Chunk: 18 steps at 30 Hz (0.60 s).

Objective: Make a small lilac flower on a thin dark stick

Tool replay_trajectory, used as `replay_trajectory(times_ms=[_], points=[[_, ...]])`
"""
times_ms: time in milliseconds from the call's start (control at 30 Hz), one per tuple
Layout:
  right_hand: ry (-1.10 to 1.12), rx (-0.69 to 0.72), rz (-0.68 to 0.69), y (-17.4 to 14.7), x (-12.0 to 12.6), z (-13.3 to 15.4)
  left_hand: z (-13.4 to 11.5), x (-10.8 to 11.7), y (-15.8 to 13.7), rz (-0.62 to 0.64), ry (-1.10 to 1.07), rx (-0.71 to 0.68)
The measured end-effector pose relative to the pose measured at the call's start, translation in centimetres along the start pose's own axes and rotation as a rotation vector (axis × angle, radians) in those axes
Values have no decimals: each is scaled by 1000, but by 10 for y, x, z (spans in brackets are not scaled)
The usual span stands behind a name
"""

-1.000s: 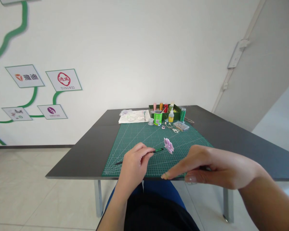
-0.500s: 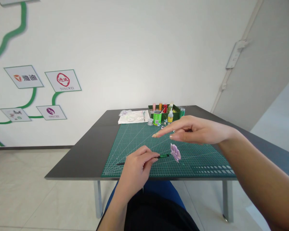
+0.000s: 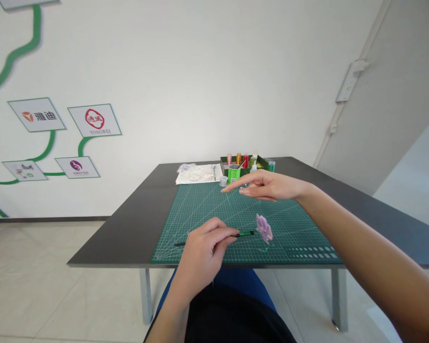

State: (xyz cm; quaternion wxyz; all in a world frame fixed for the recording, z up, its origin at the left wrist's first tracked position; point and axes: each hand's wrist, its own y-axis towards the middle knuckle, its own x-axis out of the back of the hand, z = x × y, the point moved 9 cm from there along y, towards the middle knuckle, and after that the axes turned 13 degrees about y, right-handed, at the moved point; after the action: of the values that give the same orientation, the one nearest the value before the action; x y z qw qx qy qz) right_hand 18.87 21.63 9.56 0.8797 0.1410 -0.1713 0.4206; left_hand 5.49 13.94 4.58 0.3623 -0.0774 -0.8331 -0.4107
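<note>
My left hand (image 3: 205, 243) is closed around the thin stem of a pale purple artificial flower (image 3: 264, 228), above the near part of the green cutting mat (image 3: 200, 202). The stem's dark end sticks out left of the hand, and its green part runs right to the bloom. A small loose green strand (image 3: 263, 249) shows below the petals. My right hand (image 3: 266, 185) hovers over the far part of the mat with fingers stretched to the left, apparently holding nothing. It partly covers the small items behind it.
At the back of the table stand a green can (image 3: 233, 174), a small clear spool (image 3: 223, 181) and a dark green box (image 3: 264, 163) with colored thread spools. Left of them lie white sheets (image 3: 196, 175). The black table (image 3: 121, 228) ends close to my lap.
My right hand has moved left and away from me, toward the back items. The left hand stays nearly in place; the flower has shifted slightly right and tilted.
</note>
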Motion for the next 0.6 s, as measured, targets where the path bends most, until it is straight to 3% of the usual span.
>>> replay_trajectory(times_ms=[600], points=[[4, -125, -28, -12, -14, -75, -5, 12, -3, -90, 22, -10]])
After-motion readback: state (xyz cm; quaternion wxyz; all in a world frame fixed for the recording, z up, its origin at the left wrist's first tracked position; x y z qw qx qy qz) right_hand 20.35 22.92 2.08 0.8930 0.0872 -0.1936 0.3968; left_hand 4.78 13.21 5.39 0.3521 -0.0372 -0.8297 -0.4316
